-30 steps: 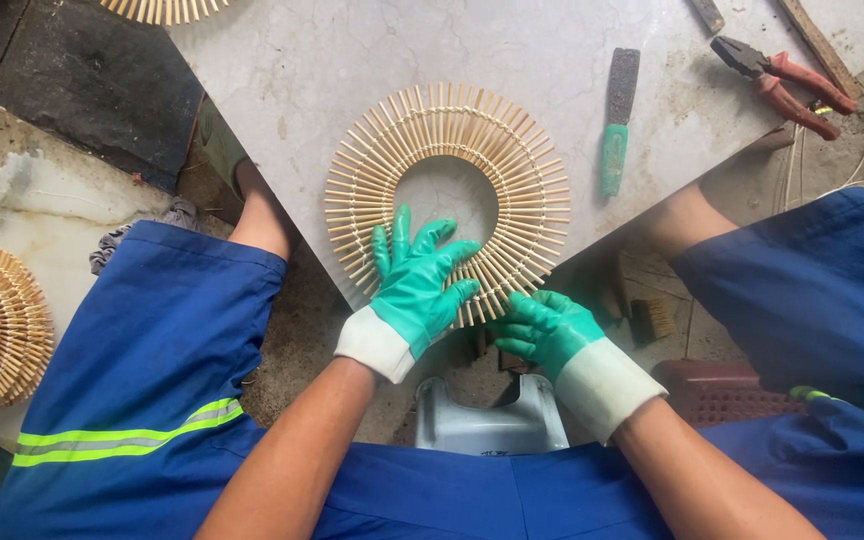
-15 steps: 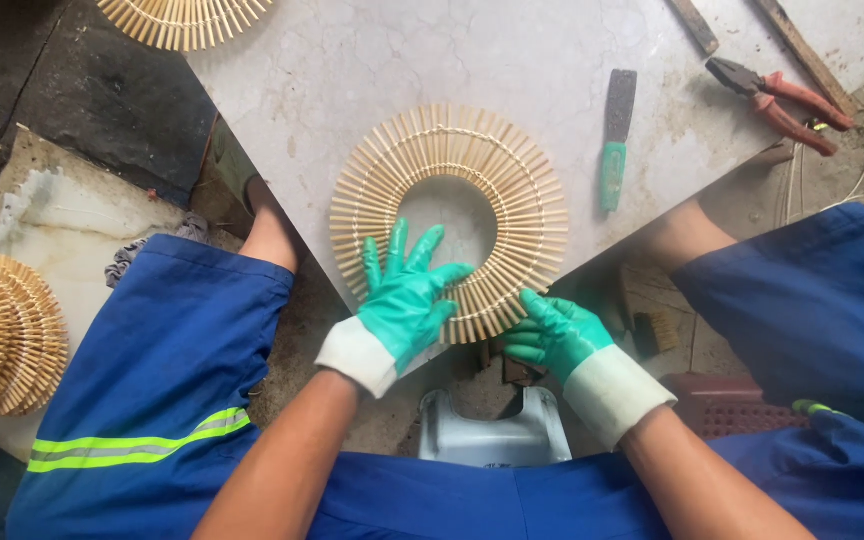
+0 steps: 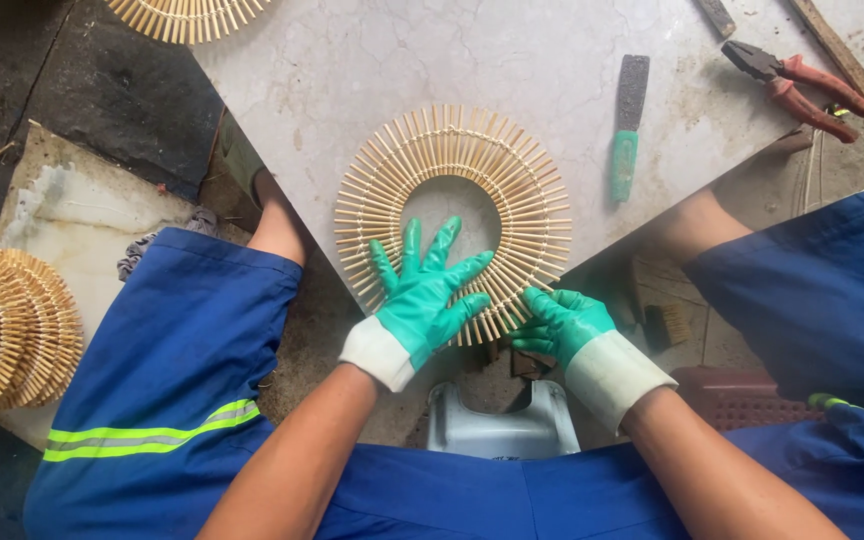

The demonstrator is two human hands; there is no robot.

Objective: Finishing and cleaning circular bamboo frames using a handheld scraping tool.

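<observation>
Two blue trouser legs (image 3: 182, 370) with a reflective yellow-green stripe are seen filling the near part of the view, spread to either side of a pale stone slab (image 3: 352, 70) that serves as the work surface. On the slab's near corner a ring of bamboo sticks (image 3: 452, 215), bound radially around an open centre, is laid flat. Far to the left a stack of similar bamboo rings (image 3: 7, 325) is kept on a lower slab, and part of another ring (image 3: 187, 15) is seen at the far edge. The left hand (image 3: 422, 300), in a green glove, is pressed flat on the ring's near edge with fingers spread apart. The right hand (image 3: 557, 325), also gloved, is curled at the ring's near right rim, fingertips closed on the stick ends. A green-handled file (image 3: 627, 125) is laid right of the ring, and red-handled pliers (image 3: 802, 80) farther right.
</observation>
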